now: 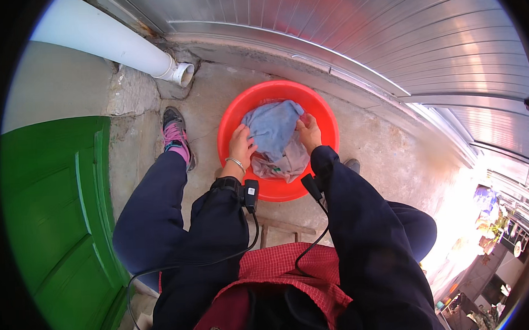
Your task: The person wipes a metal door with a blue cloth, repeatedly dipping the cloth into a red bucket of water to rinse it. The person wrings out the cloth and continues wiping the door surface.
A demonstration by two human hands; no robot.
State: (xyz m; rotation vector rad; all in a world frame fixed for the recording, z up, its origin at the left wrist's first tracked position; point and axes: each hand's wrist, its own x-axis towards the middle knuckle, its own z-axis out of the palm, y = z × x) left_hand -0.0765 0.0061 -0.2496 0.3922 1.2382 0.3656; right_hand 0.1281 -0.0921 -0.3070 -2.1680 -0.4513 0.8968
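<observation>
A light-blue cloth (272,125) lies bunched in a round red plastic basin (230,122) on the ground before me. Under its lower edge is a crumpled, pale translucent plastic bag (286,165). My left hand (240,147), with a silver bangle at the wrist, is at the cloth's left edge, fingers apart. On the other side, my right hand (308,132) pinches the cloth's right edge. A small reddish piece (306,118) shows by its fingertips; what it is cannot be made out.
Between my feet, the basin stands on a concrete floor (375,160). A ribbed metal panel wall (351,33) runs behind it. To the left are a white drainpipe (122,47) and a green door (58,209). Black cables (198,261) hang from both wrists. A wooden stool (285,228) shows below.
</observation>
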